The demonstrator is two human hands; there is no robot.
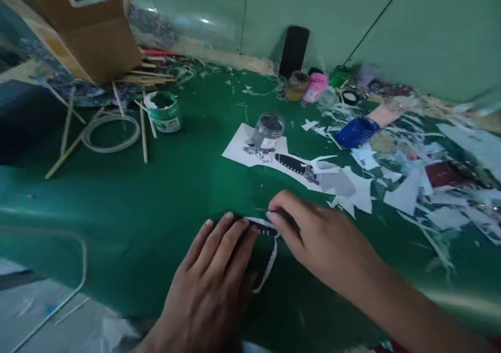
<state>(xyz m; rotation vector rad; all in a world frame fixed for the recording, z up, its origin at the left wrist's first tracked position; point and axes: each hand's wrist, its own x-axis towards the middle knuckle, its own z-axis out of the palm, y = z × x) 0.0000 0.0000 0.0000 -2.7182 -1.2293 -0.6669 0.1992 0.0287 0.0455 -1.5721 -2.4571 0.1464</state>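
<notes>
Dim, flat, greenish light, no hard shadows. Glare on plastic wrap (203, 24) top centre. Motion blur throughout, worst on scraps (410, 186) at right. Wide-angle bend at edges; box (97, 34) soft.

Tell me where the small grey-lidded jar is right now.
In the head view, the small grey-lidded jar stands mid-table on a white printed paper sheet, right of the green-and-white paint tub and beyond both hands.

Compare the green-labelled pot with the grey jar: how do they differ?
The green-labelled pot stands open, with green paint inside; the grey jar is closed by a lid. The pot sits directly on the green table among wooden sticks; the jar rests on a printed white sheet. Both stand upright, beyond both hands.
</notes>
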